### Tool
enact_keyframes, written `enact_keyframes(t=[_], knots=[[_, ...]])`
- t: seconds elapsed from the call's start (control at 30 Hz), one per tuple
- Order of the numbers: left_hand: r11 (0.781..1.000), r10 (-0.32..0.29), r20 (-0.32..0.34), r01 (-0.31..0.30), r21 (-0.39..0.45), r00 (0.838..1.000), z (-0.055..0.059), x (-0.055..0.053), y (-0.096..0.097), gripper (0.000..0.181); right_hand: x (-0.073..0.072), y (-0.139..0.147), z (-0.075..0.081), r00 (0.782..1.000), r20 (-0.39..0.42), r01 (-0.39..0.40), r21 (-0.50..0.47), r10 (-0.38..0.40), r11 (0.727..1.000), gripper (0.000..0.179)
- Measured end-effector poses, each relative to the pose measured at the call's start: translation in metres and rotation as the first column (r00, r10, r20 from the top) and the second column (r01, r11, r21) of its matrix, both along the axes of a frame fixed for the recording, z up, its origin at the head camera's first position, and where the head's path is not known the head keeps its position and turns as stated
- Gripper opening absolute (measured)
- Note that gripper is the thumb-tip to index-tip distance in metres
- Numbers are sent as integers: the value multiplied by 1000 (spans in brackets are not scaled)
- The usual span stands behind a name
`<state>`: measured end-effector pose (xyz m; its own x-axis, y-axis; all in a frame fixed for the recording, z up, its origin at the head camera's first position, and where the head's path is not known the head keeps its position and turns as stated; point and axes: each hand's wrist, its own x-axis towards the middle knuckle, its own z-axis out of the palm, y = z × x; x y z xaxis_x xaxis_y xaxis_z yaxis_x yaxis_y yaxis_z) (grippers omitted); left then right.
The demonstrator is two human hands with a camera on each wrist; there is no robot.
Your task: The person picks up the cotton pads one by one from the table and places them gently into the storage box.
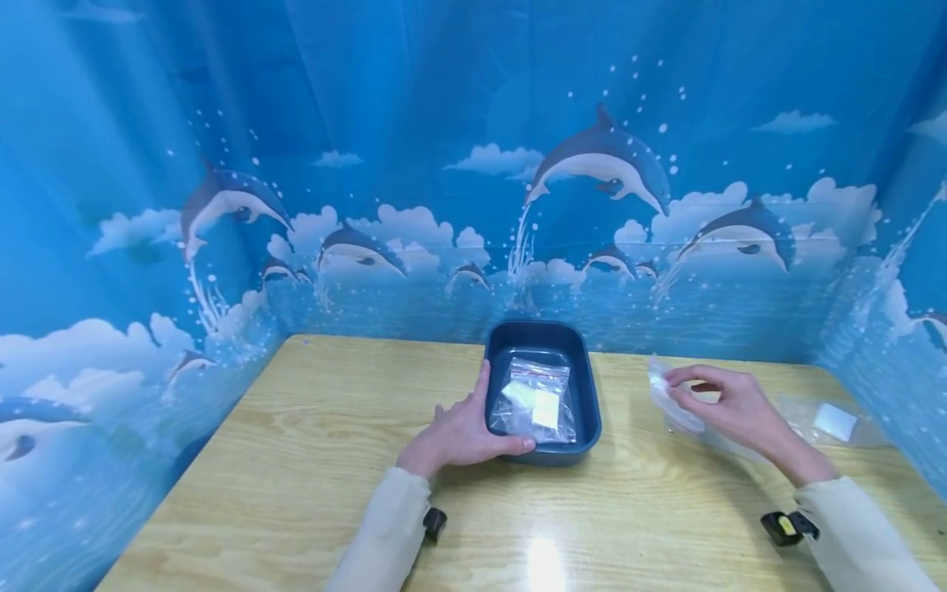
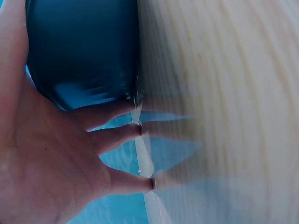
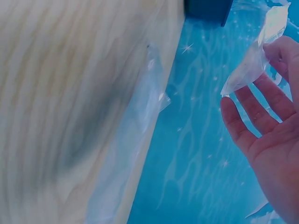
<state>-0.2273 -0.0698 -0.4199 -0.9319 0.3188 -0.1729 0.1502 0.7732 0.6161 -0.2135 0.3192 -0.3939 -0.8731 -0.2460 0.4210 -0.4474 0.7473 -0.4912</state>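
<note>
Pinched between thumb and forefinger of the right hand [image 1: 732,407], a thin clear bag [image 3: 256,65] hangs at one edge, raised above the table's far right part; the other fingers of that hand spread out below it. Left hand [image 1: 460,432] fingers lie long and apart, the index along the outer left side of a dark blue tray [image 1: 593,411] and the thumb over its near rim, so it seems to steady the tray rather than clasp it. Inside the tray lie clear zip bags [image 1: 543,376], overlapping, at least two of them, with white pieces showing through. Judged from this, the work looks partly done: some bags are in the tray, while the pinched one is outside it, well to the right. Beyond the right forearm, another clear bag with a white piece [image 1: 836,422] lies flat on the wooden table [image 1: 296,460], apparently yet to be dealt with; plastic also lies beneath the right hand, though how many bags that makes I cannot tell. Behind everything hangs a blue curtain [image 1: 444,74] printed with dolphins and clouds.
</note>
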Motion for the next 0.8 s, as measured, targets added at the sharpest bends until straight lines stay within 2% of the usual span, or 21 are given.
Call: enact_keyframes(t=[0.47, 0.8], knots=[[1000, 1, -2, -1, 6, 1000, 2, 1, 0, 141, -6, -37, 9, 994, -96, -57, 28, 59, 998, 16], [1000, 1, -11, -1, 3, 1000, 0, 1, 0, 138, -12, -64, 15, 958, -213, -188, 30, 190, 982, 26]])
